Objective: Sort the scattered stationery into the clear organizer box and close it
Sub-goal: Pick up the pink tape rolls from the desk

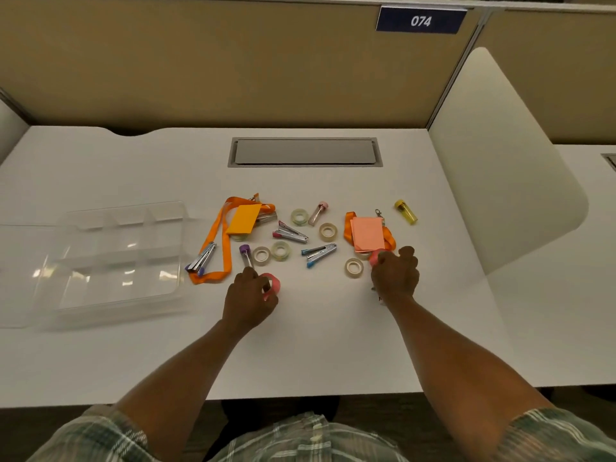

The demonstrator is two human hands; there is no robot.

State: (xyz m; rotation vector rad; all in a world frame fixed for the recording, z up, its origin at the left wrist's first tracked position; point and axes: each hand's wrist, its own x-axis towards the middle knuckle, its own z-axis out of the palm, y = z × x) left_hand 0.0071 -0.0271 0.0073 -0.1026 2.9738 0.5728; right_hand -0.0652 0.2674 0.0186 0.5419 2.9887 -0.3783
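The clear organizer box (110, 258) lies open at the left of the white desk, its lid folded out to the left. Stationery is scattered mid-desk: several tape rolls (280, 251), small staplers (289, 233), capped tubes (318, 212), a yellow tube (405, 212), orange lanyards (226, 251), an orange note pad (244, 219) and a pink note pad (367, 234). My left hand (249, 298) grips a pink tape roll (274, 285) just above the desk. My right hand (396, 275) is closed on another pink item (376, 256) by the pink pad; most of that item is hidden.
A grey cable hatch (305, 152) is set in the desk behind the items. A tan partition (233, 61) stands at the back, a white divider panel (500, 155) on the right. The desk's front edge (300, 393) runs close to my body.
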